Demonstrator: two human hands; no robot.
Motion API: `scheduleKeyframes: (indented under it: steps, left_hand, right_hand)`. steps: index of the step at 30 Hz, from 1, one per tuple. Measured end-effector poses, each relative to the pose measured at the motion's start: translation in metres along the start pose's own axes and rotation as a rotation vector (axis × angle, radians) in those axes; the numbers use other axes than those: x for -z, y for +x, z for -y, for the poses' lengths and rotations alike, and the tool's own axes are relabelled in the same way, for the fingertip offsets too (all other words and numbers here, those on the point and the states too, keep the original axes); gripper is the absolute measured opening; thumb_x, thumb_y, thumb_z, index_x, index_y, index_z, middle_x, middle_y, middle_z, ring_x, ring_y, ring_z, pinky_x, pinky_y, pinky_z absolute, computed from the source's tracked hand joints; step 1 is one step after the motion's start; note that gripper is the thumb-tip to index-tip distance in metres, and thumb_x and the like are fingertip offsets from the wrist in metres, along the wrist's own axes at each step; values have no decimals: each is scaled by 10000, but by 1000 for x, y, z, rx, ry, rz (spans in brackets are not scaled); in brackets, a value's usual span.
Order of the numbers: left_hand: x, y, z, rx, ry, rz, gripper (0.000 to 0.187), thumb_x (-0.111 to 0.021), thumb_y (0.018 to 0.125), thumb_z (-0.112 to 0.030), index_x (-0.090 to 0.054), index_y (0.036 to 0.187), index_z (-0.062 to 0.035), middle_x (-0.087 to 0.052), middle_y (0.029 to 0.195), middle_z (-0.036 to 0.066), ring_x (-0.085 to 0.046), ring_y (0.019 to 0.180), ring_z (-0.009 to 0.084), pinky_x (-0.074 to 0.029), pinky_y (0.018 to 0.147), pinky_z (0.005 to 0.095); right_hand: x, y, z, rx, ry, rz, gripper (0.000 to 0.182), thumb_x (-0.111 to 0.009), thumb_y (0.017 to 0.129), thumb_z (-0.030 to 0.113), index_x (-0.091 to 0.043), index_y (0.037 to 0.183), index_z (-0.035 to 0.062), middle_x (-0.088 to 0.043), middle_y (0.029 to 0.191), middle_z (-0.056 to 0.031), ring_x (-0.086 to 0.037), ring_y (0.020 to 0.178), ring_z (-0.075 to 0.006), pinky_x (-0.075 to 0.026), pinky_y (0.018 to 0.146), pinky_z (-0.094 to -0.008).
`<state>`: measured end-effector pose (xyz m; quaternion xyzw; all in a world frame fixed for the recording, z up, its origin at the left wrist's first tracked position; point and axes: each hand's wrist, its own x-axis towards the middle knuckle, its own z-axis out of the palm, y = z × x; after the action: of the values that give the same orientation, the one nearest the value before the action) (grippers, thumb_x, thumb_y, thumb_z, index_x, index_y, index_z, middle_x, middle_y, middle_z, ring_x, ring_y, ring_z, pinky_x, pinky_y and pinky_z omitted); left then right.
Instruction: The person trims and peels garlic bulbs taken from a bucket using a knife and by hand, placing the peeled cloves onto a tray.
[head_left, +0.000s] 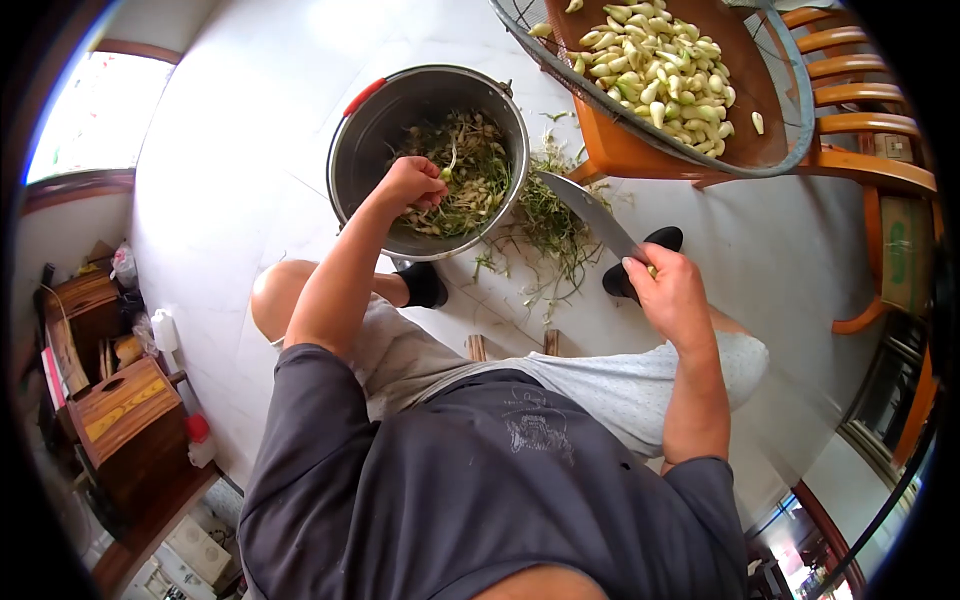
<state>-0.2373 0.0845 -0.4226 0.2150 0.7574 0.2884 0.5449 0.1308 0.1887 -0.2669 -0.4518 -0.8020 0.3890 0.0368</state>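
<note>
My left hand point(412, 183) reaches into a large steel pot point(360, 140) on the floor and pinches a green stalk among the plant trimmings point(470, 180) that fill it. My right hand point(668, 292) grips a big knife point(590, 212), its blade pointing toward the pot's rim. A small pale piece shows between the right fingers at the knife's handle. A round tray point(770, 110) holding several peeled pale bulbs point(660, 65) rests on an orange wooden chair point(870, 170) at the top right.
Green scraps point(545, 235) lie scattered on the white floor beside the pot. My feet in black socks point(425, 285) flank the pot. Wooden boxes point(125, 415) and small bottles point(198, 440) stand at the left. Stool legs point(476, 347) show between my knees.
</note>
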Motion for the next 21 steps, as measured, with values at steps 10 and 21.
scheduleKeyframes:
  steps: [10,21]
  left_hand:
    - [-63,-108,-59,-256,-756,449,236,-511,942,-99,-558,1143,16,-644,850,92,-613,702,152,-506,654,253]
    - [-126,-136,-75,-280,-837,389,146,-493,948,-103,-600,942,-4,-627,778,75,-558,619,117,-443,543,230]
  right_hand:
    - [-11,-11,14,264,184,-226,188,-639,829,142,-681,981,40,-637,781,-159,-617,658,-300,-475,604,-344]
    - [-20,-19,7,524,-28,-360,247,-660,772,61,-673,1017,88,-598,733,-99,-589,627,-275,-472,568,-348]
